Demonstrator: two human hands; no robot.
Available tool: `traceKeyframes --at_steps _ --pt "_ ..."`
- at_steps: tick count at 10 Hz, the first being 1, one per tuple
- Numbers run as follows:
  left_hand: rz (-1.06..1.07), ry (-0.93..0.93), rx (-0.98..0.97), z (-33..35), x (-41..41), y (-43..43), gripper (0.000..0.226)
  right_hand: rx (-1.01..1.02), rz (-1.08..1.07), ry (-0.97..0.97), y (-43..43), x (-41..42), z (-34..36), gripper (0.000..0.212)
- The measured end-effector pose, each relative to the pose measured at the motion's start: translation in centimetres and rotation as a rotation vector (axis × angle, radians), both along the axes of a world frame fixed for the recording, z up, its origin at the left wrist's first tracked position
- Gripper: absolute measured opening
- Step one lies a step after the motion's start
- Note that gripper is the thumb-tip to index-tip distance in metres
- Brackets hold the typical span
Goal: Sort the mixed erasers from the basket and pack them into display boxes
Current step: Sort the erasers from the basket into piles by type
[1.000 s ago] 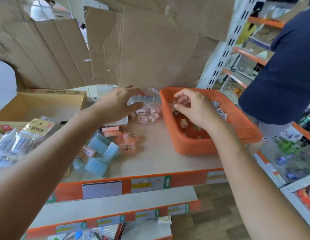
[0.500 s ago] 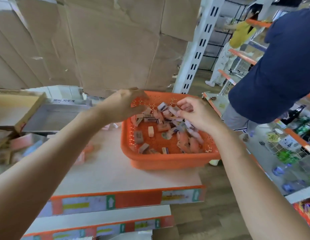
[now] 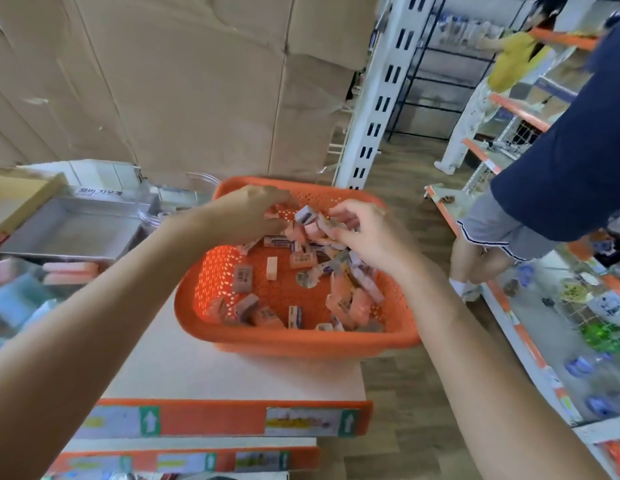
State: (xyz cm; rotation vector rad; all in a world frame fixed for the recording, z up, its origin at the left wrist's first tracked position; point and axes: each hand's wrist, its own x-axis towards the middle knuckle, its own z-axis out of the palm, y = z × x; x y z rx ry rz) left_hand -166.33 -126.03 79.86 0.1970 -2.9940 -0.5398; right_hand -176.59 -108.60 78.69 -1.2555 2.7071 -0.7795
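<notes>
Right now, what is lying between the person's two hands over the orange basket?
In the head view, loose erasers heaped in the basket fill the gap between the left hand and right hand, a purple-striped eraser uppermost.

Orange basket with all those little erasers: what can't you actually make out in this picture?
Head view: print on the erasers in the orange basket is too small and blurred to read.
Left hand: fingertips hidden behind the hand itself, so any grip is unclear.
Right hand covers the erasers beneath it.
Stock at the left edge: blurred and cut off.
</notes>
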Motion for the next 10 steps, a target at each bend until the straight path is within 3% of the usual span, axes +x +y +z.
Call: traceKeyframes --at_steps 1,3,6,8,10 --pt "0.007 -0.033 -0.006 -0.3 -0.5 -0.6 0.039 -0.062 -0.057 0.008 0.1 -0.8 -0.2 0.025" --pt "-0.013 -0.116 -0.036 -0.7 -1.8 -1.1 0.039 0.001 -0.044 -0.028 0.2 -1.5 0.1 0.028" --pt "0.032 -0.165 -0.093 -2.4 -4.7 -2.8 0.071 -0.007 -0.063 -0.050 -0.1 -1.8 -0.3 0.027" --pt "-0.090 -0.172 -0.070 -2.4 -5.8 -1.5 0.054 -0.022 -0.079 -0.050 0.0 -1.8 -0.4 0.026" --pt "-0.118 -0.091 -0.195 -2.4 -6.8 0.0 0.031 -0.023 -0.086 -0.043 0.1 -1.8 -0.6 0.024"
